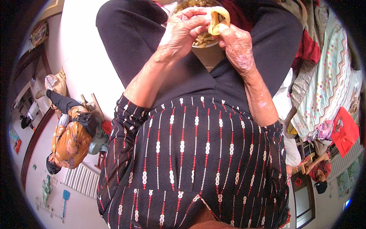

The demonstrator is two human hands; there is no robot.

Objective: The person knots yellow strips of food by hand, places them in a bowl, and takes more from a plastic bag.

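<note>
Both my hands meet at the top of the view over a round bowl (198, 42) of chopped yellowish-green filling that rests on my lap. My left hand (182, 31) and my right hand (237, 42) together pinch a pale yellow dough wrapper (218, 20), folded into a loop between the fingertips. My forearms come up from patterned black sleeves with red and white stripes. Most of the bowl is hidden behind my hands.
I sit in black trousers (129, 34). Another person in an orange patterned top (70, 139) sits on a small wooden stool at the left on a pale floor. A bed with a dotted quilt (328, 87) and a red bag (345, 131) lies at the right.
</note>
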